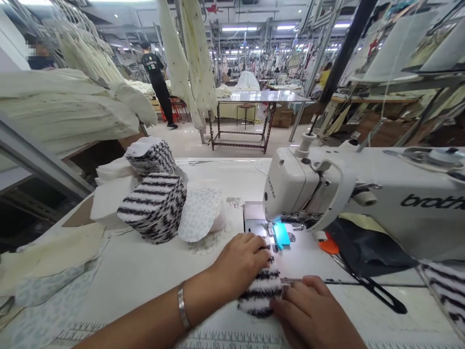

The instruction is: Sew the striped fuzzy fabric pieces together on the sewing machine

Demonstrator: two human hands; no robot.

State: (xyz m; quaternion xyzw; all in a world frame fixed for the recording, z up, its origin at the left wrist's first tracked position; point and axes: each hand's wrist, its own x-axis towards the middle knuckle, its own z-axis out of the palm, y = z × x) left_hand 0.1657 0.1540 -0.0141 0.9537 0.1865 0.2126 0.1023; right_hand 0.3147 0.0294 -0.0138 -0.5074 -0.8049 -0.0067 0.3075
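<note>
A black-and-white striped fabric piece [262, 290] lies on the sewing table, its far end close to the needle area of a white sewing machine [290, 179]. My left hand [241, 264], with a silver bracelet on its wrist, has curled fingers gripping the far left part of the fabric. At the near right edge, my right hand [307, 308] pinches the same piece between thumb and fingers; some fingertips are hidden. Beside the presser foot sits a bright blue guard [281, 235], lit by the machine's lamp.
Stacks of striped fabric pieces [154, 206] and pale spotted pieces [199, 213] stand at left. More pale cloth [54, 295] lies at the left edge. Black scissors [378, 288] and a dark cloth [366, 247] are right of the machine's needle. A ruler strip [214, 339] runs along the front.
</note>
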